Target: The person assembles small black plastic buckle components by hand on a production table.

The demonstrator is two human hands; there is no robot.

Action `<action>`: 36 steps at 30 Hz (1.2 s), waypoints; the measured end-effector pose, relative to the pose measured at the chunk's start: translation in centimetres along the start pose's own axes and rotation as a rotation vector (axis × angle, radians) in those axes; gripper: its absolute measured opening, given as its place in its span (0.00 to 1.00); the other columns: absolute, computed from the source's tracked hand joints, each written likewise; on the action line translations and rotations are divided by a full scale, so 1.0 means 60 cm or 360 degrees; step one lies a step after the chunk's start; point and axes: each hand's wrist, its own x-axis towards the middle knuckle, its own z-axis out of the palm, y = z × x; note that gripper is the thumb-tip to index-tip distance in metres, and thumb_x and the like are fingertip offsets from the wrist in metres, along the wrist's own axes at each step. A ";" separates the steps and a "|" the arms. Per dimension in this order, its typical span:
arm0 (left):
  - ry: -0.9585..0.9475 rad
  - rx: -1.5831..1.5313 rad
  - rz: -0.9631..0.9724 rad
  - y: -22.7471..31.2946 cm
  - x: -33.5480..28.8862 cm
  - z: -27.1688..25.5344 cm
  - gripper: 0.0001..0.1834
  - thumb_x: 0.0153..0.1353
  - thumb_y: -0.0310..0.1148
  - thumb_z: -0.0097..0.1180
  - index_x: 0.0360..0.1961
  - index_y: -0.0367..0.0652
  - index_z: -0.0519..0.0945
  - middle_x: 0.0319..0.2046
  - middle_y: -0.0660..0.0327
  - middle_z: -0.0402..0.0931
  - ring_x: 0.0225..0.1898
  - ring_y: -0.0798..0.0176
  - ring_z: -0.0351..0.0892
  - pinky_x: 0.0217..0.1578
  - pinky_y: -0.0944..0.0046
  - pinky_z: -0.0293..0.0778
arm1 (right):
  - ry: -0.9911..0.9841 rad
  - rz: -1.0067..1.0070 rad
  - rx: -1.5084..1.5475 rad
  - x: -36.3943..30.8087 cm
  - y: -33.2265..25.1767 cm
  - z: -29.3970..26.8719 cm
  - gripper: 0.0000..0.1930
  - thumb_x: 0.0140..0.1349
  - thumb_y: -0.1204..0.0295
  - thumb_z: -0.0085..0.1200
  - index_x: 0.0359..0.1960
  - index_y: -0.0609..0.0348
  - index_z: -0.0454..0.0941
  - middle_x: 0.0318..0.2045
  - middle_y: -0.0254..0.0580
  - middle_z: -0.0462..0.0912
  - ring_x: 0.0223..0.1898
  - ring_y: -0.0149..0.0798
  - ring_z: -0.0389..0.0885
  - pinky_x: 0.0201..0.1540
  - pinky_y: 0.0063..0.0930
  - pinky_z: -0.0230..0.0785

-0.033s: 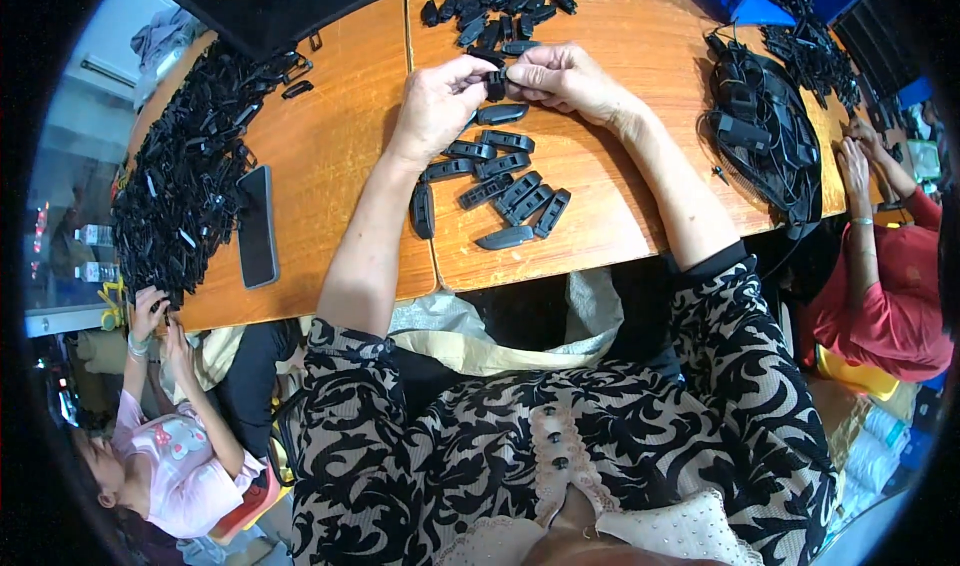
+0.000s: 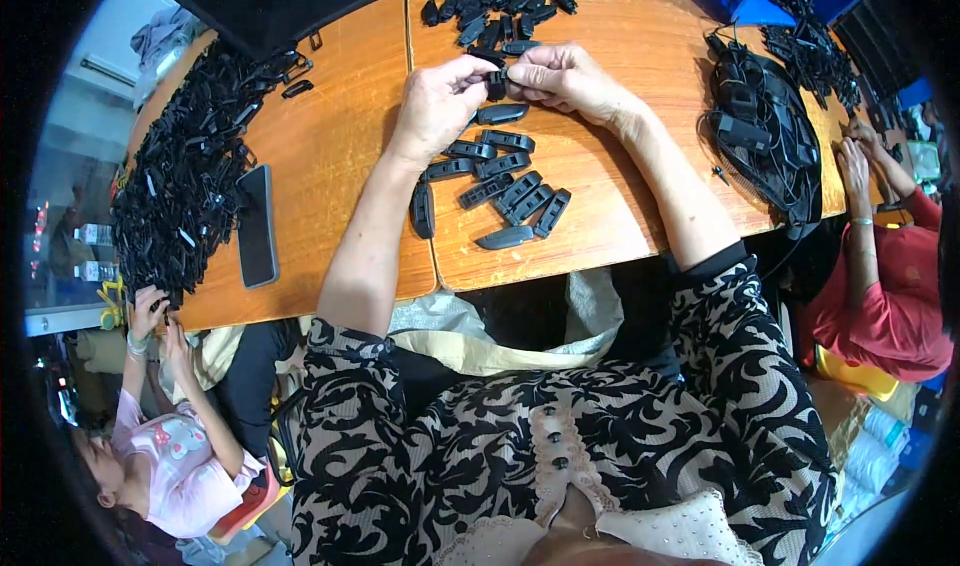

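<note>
Both my hands meet over the wooden table (image 2: 340, 136), pinching one small black plastic clip part (image 2: 497, 83) between them. My left hand (image 2: 437, 101) grips it from the left and my right hand (image 2: 567, 74) from the right. Just below the hands, several long black clips (image 2: 500, 181) lie in loose rows near the table's front edge. A pile of small black parts (image 2: 500, 6) sits beyond my hands at the far edge.
A large heap of black parts (image 2: 185, 166) covers the table's left end, beside a dark phone (image 2: 257, 224). A round wire guard (image 2: 765, 131) with black parts lies at the right. Two other people sit nearby, one in red (image 2: 890, 296) and one in pink (image 2: 170, 466).
</note>
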 end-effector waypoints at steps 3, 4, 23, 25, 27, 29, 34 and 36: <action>0.0071 0.0047 0.0058 -0.003 0.000 0.003 0.12 0.58 0.20 0.57 0.43 0.38 0.84 0.30 0.66 0.83 0.32 0.75 0.79 0.34 0.72 0.75 | -0.0015 0.0016 0.0073 0.001 -0.003 0.001 0.13 0.66 0.60 0.59 0.28 0.54 0.81 0.18 0.23 0.72 0.17 0.19 0.61 0.19 0.16 0.48; 0.0124 0.0036 0.0137 -0.004 0.002 0.006 0.11 0.58 0.22 0.58 0.42 0.38 0.85 0.26 0.65 0.83 0.29 0.76 0.78 0.29 0.71 0.75 | -0.0028 0.0011 0.0086 0.000 -0.004 0.000 0.13 0.65 0.60 0.59 0.28 0.54 0.81 0.17 0.23 0.72 0.17 0.20 0.60 0.19 0.17 0.48; 0.0058 -0.0147 0.0137 -0.014 -0.010 -0.003 0.09 0.55 0.19 0.56 0.36 0.39 0.85 0.31 0.63 0.85 0.34 0.72 0.81 0.36 0.70 0.77 | 0.0197 0.0109 -0.0156 0.000 -0.013 0.040 0.17 0.61 0.58 0.62 0.23 0.56 0.77 0.15 0.28 0.71 0.13 0.20 0.59 0.16 0.18 0.46; 0.0068 -0.0537 0.0131 -0.013 -0.004 -0.002 0.08 0.55 0.19 0.59 0.36 0.39 0.85 0.31 0.65 0.85 0.34 0.74 0.80 0.37 0.72 0.76 | 0.0161 0.0116 -0.0075 -0.004 -0.034 0.051 0.16 0.63 0.57 0.61 0.27 0.57 0.78 0.18 0.29 0.75 0.17 0.19 0.64 0.17 0.16 0.47; 0.0174 -0.0206 0.0395 -0.001 -0.003 -0.012 0.09 0.53 0.20 0.61 0.36 0.42 0.86 0.34 0.63 0.84 0.37 0.70 0.81 0.41 0.69 0.76 | 0.0036 0.0112 -0.0040 -0.007 -0.029 0.044 0.17 0.64 0.57 0.60 0.27 0.57 0.77 0.20 0.29 0.75 0.18 0.18 0.64 0.18 0.16 0.48; 0.0080 -0.0033 0.0474 0.022 0.005 -0.015 0.09 0.53 0.22 0.62 0.34 0.46 0.87 0.39 0.62 0.82 0.43 0.64 0.81 0.46 0.66 0.76 | 0.0069 0.0129 -0.0089 -0.014 -0.018 0.023 0.17 0.66 0.58 0.58 0.26 0.57 0.76 0.18 0.27 0.73 0.18 0.19 0.62 0.19 0.17 0.48; 0.0789 0.0430 0.0345 0.006 0.006 -0.067 0.10 0.53 0.29 0.65 0.38 0.45 0.85 0.42 0.57 0.82 0.48 0.55 0.79 0.53 0.59 0.73 | 0.0092 0.0009 -0.0216 0.006 0.008 0.036 0.17 0.65 0.60 0.60 0.22 0.56 0.76 0.15 0.25 0.69 0.17 0.23 0.60 0.20 0.21 0.50; 0.1202 0.0773 -0.0063 0.014 0.019 -0.092 0.24 0.50 0.36 0.71 0.50 0.45 0.81 0.52 0.54 0.78 0.56 0.51 0.73 0.60 0.54 0.67 | 0.0178 -0.0086 -0.0529 0.001 0.016 0.038 0.18 0.63 0.62 0.63 0.19 0.57 0.74 0.16 0.24 0.68 0.19 0.23 0.60 0.21 0.24 0.52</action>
